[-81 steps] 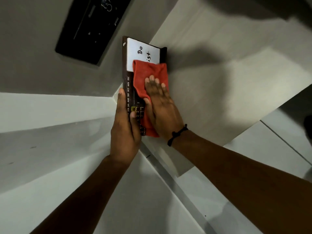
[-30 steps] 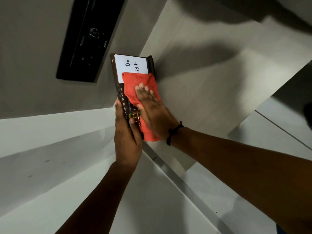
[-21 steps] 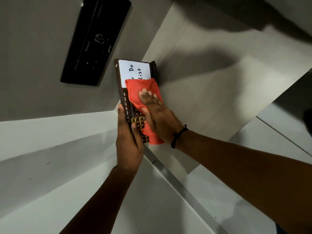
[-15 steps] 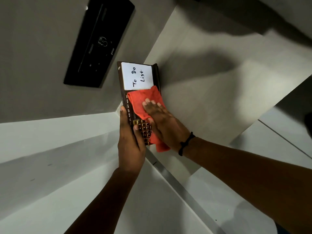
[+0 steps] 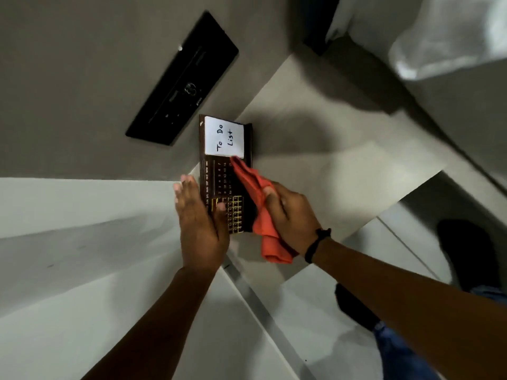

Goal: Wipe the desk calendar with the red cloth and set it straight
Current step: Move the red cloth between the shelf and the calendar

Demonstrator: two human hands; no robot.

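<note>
A dark brown desk calendar (image 5: 225,185) is steadied by the flat, open left hand (image 5: 199,223); a bunched red cloth (image 5: 260,212) is gripped in the right hand (image 5: 290,215); squaring against the shelf edge is advised

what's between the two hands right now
In the head view, the dark desk calendar lies between the left hand and the right hand, which grips the bunched red cloth.

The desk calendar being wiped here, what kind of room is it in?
Probably a bedroom or hotel room: the desk calendar stands on a pale ledge below a black wall switch panel, with white bedding nearby.
</note>
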